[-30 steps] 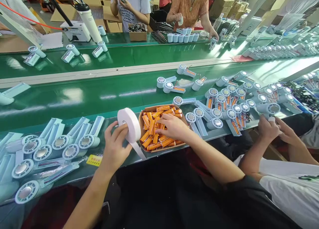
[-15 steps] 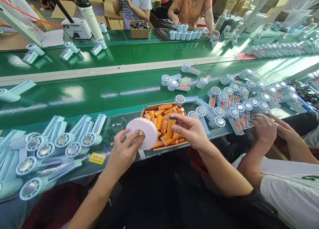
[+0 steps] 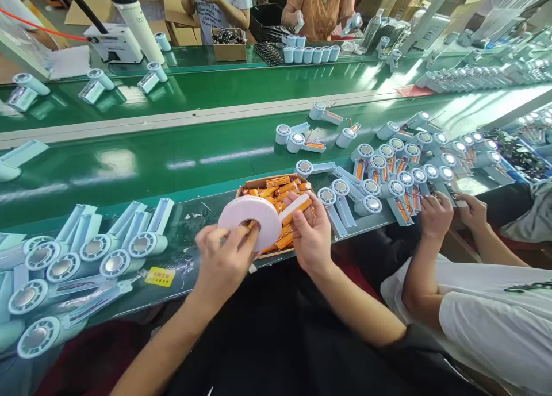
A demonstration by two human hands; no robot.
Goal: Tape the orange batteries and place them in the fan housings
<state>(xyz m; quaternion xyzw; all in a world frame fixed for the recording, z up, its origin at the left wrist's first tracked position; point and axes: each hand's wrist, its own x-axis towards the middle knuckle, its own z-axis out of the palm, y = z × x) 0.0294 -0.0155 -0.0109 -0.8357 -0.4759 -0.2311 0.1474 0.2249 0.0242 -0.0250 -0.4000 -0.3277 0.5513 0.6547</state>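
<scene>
My left hand point(image 3: 226, 255) grips a roll of white tape point(image 3: 268, 220), with fingers hooked into its centre hole. In my right hand point(image 3: 313, 235) is an orange cylindrical battery point(image 3: 303, 203), held tilted between thumb and fingers. A white strip of tape lies along the battery's upper side and reaches toward the roll's edge. Directly behind both hands stands a cardboard box point(image 3: 244, 188) full of loose orange batteries point(image 3: 278, 182). The roll and my hands cover part of that box.
Light-blue fan housings point(image 3: 144, 243) lie in rows at left; more, several with orange batteries, spread at right point(image 3: 395, 189). A yellow label point(image 3: 160, 276) is on the bench edge. A co-worker's hands point(image 3: 436, 215) work at right. Beyond runs a green conveyor point(image 3: 207, 137), with people opposite.
My right hand has brought the battery from upright over the box to a tilted pose against the tape roll. A white strip now lies on it. The view has shifted slightly.
</scene>
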